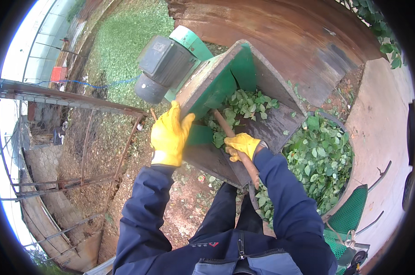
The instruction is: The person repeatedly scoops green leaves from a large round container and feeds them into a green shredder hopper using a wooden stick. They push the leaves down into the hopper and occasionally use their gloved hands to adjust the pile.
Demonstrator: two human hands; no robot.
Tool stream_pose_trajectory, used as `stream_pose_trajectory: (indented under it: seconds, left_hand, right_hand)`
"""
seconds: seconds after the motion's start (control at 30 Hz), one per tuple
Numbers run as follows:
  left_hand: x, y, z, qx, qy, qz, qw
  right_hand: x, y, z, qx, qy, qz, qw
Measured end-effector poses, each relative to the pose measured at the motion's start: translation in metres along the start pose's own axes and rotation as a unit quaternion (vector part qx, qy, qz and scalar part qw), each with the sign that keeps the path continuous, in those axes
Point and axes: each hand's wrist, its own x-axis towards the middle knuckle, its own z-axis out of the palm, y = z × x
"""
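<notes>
In front of me stands a green metal chopping machine with a wide sheet-metal hopper [262, 129]. My right hand [242, 146], in a yellow work glove, is closed around a wooden stick [224, 123]. The stick's far end points into the hopper's throat, among leafy green cuttings [251, 103]. My left hand [170, 135], gloved the same way, grips the rim of the hopper's left wall [207, 77] between thumb and fingers. Part of the leaves and the stick's tip are hidden inside the throat.
A grey electric motor [168, 62] sits left of the hopper, with a blue cable [104, 84] running off. Chopped green material [128, 44] is heaped beyond it. At right stands a round tub of leaves [319, 161] and a green mesh chair [348, 215]. A rusty wire-mesh frame [85, 151] stands left.
</notes>
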Motion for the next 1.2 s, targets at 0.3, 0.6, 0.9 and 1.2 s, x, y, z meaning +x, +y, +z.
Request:
stream_pose_trajectory:
  seconds: [0.3,0.6,0.9,1.2]
  left_hand:
    - [-0.017,-0.019,0.01,0.056,0.046,0.019,0.997]
    - [-0.013,-0.025,0.005,0.029,-0.024,-0.059,0.998]
    - [-0.095,0.165,0.031,-0.25,0.007,0.064,0.966]
    - [-0.361,0.337,0.071,-0.404,-0.417,0.437,0.687]
  right_hand:
    - [-0.2,0.052,0.028,-0.209,0.147,0.072,0.964]
    - [-0.447,0.258,-0.001,-0.488,0.499,-0.038,0.715]
    - [-0.493,0.411,0.052,-0.029,0.668,-0.049,0.742]
    - [-0.501,0.431,0.054,0.125,0.667,-0.032,0.734]
